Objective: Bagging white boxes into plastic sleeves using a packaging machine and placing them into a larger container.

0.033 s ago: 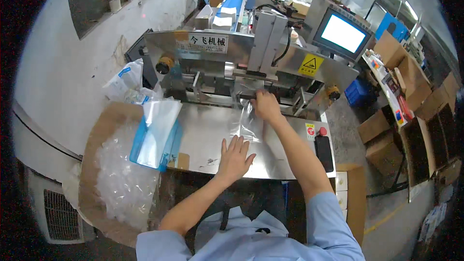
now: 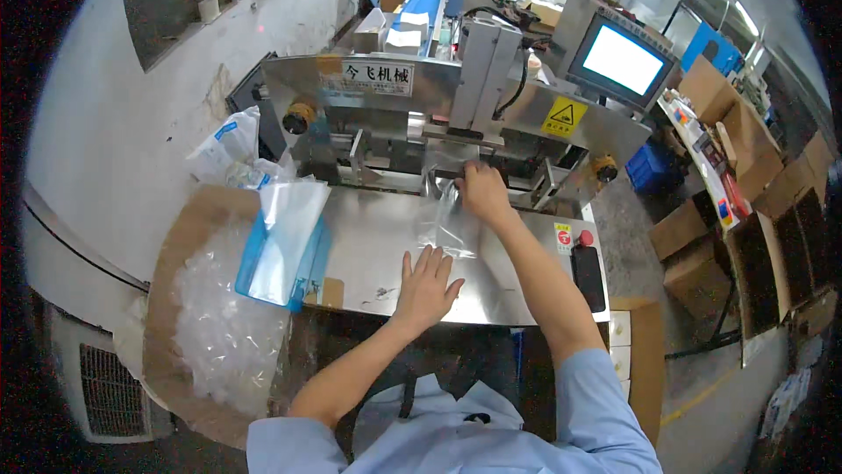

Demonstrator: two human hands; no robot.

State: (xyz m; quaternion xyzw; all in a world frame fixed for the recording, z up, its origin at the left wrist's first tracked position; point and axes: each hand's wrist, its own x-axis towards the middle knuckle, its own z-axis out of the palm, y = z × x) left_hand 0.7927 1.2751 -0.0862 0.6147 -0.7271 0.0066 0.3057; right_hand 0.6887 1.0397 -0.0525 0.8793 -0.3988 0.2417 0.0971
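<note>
A clear plastic bag (image 2: 452,228) lies on the steel worktop (image 2: 373,224), its far end reaching in under the machine's middle column (image 2: 484,75). Against its far right edge, my right hand (image 2: 485,193) is closed with the fingers bent, pinching the film beside the machine's opening. My left hand (image 2: 424,288) rests flat with the fingers spread, its fingertips at the bag's near end. Left of it, a stack of flat clear bags (image 2: 285,233) sits in a blue tray (image 2: 252,268).
A carton (image 2: 167,290) holding a heap of clear plastic bags (image 2: 228,325) stands at the left. On the worktop's right are a red button (image 2: 585,238) and a black box (image 2: 588,279). A lit screen (image 2: 623,62) and a blue conveyor (image 2: 419,9) are farther back.
</note>
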